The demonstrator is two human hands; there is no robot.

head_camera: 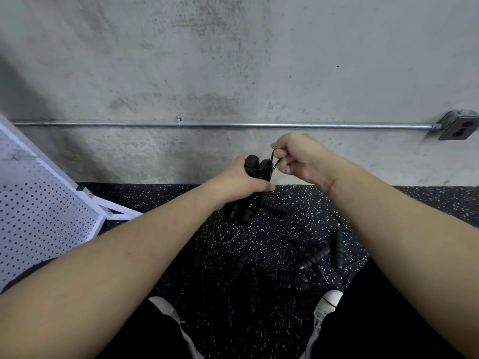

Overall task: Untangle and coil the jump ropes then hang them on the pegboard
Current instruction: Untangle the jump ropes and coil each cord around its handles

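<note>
Head view: a bundle of black handles is gripped upright in the left hand, fingers curled round it. A thin black cord is pinched at the bundle's top by the right hand, thumb and forefinger closed on it, remaining fingers curled. Both hands are held above the floor, in front of the concrete wall.

Step in hand, as judged: one cord is being freed from the bundle. The handles should be kept clamped firmly while the cord is drawn out slowly; each crossing is best fed through rather than yanked, or knots will be tightened.

More jump ropes are left tangled on the speckled floor, between the feet. The pegboard is leaned at the left, nothing seen hung on it. No containers are seen.
</note>
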